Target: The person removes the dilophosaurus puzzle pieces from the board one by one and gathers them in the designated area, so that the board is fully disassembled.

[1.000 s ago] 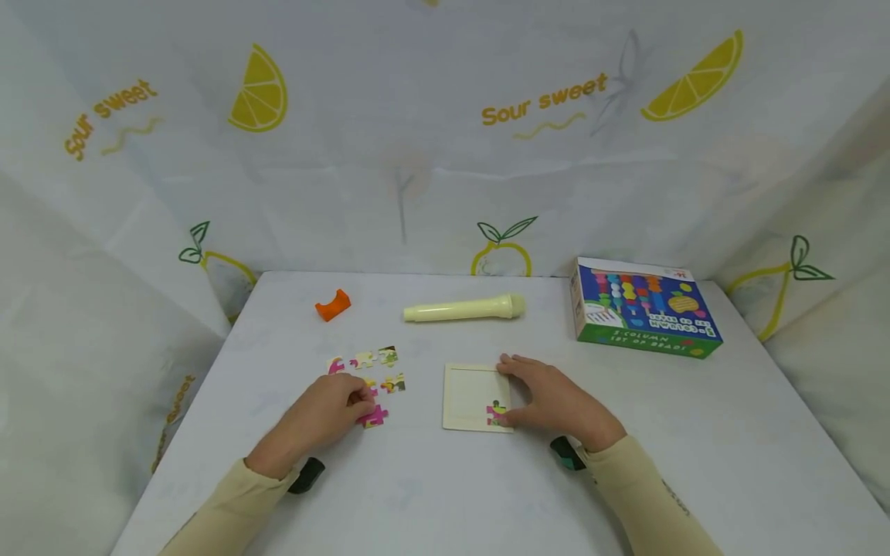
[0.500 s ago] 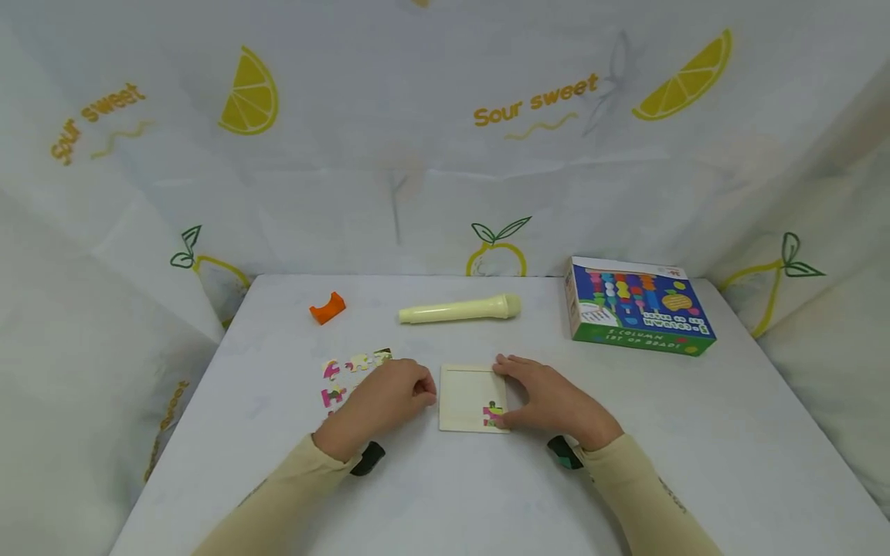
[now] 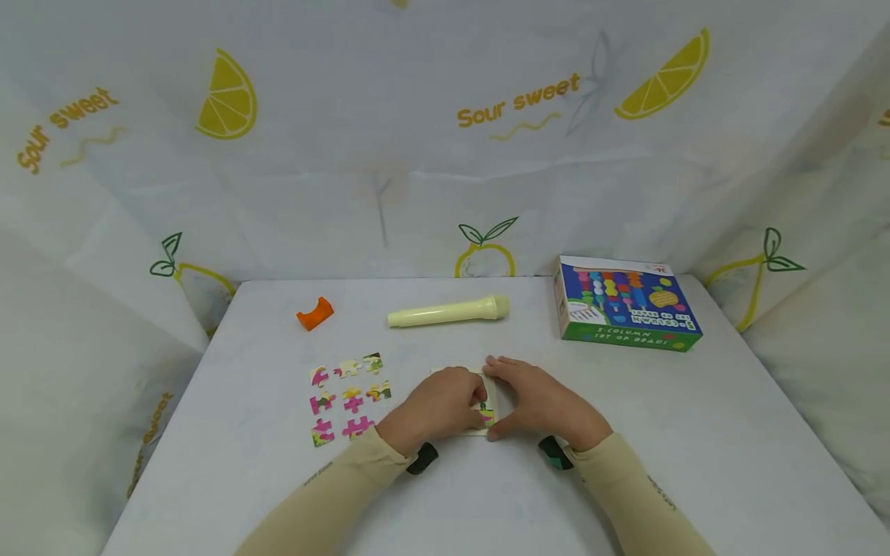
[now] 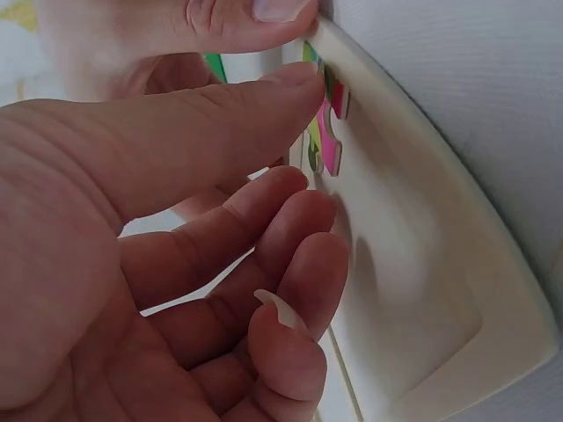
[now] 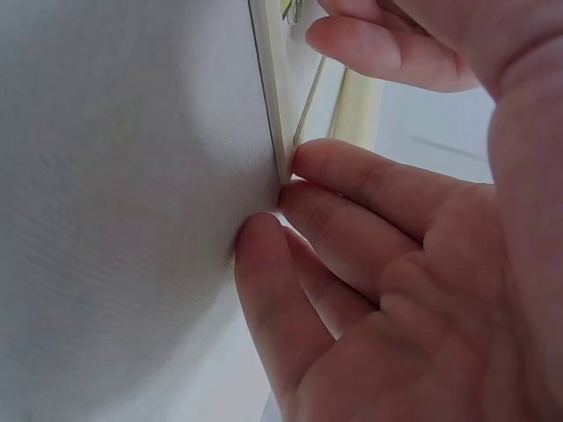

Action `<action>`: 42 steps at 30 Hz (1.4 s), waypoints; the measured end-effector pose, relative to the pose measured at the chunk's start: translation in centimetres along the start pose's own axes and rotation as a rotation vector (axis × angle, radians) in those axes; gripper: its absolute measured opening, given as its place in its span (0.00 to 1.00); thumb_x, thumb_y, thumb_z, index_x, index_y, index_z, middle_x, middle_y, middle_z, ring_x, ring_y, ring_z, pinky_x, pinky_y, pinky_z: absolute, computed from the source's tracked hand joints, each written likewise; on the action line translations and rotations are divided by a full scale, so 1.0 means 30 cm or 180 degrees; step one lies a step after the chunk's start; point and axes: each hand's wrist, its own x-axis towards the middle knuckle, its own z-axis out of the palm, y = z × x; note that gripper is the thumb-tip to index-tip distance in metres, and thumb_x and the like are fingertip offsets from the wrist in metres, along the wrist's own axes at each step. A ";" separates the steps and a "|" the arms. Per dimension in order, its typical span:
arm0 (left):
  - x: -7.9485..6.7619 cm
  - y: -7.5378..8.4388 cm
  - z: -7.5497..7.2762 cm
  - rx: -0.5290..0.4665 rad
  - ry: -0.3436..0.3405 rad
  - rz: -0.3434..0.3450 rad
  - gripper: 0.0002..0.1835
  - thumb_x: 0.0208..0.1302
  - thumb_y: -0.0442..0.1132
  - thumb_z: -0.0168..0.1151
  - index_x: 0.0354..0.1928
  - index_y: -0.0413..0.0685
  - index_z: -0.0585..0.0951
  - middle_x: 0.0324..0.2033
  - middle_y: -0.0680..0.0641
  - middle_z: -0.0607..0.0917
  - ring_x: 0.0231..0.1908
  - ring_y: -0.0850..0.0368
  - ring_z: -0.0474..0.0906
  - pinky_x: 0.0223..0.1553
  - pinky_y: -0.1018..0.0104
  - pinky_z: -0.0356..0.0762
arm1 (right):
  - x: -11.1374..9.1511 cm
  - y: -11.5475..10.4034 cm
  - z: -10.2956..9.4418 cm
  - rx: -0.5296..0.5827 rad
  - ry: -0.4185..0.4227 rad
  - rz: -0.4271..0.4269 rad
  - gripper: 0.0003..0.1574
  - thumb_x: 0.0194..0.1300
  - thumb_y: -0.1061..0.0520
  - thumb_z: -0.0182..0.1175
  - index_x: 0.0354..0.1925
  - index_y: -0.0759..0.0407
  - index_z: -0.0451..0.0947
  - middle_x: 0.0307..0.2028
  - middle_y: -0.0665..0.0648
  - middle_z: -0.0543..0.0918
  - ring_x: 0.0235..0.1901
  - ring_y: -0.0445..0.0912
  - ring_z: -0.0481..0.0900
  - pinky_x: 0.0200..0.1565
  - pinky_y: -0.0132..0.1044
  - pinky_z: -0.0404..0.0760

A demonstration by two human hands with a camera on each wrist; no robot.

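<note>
My right hand (image 3: 545, 405) holds a small cream puzzle tray (image 4: 422, 281) by its right side, thumb and fingers spread along the edge. In the right wrist view its fingertips (image 5: 321, 163) touch a corner of the rim. My left hand (image 3: 445, 403) is over the tray and covers most of it in the head view. Its thumb and loosely bent fingers are at a pink and green puzzle piece (image 4: 330, 145) in the tray's near right corner. The thumb hides part of that piece. Several loose puzzle pieces (image 3: 352, 399) lie in rows on the table, left of the tray.
A pale yellow toy microphone (image 3: 448, 311) lies behind the tray. An orange curved block (image 3: 316, 313) is at the back left. At the back right stands a bead-set box (image 3: 629, 303). A white lemon-print curtain (image 3: 417, 170) surrounds the white table (image 3: 236, 432).
My left hand has moved right, from the loose pieces to over the tray. My right hand has stayed at the tray's right side. The head view has shifted slightly.
</note>
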 end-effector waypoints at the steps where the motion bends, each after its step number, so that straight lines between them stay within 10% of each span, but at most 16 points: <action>1: 0.000 0.001 0.000 -0.0002 0.0002 -0.0003 0.13 0.61 0.44 0.81 0.44 0.50 0.90 0.31 0.58 0.82 0.33 0.65 0.74 0.37 0.70 0.74 | 0.001 -0.002 0.000 -0.0010 0.0005 -0.0004 0.67 0.46 0.42 0.90 0.79 0.57 0.71 0.82 0.57 0.67 0.84 0.60 0.60 0.80 0.61 0.62; 42: 0.002 -0.002 0.024 -0.0273 0.0130 0.0072 0.12 0.62 0.41 0.82 0.43 0.47 0.89 0.28 0.59 0.85 0.30 0.68 0.76 0.35 0.72 0.75 | 0.011 0.008 0.008 -0.0064 0.0023 0.0007 0.66 0.46 0.43 0.89 0.78 0.56 0.71 0.82 0.55 0.67 0.84 0.58 0.60 0.80 0.60 0.64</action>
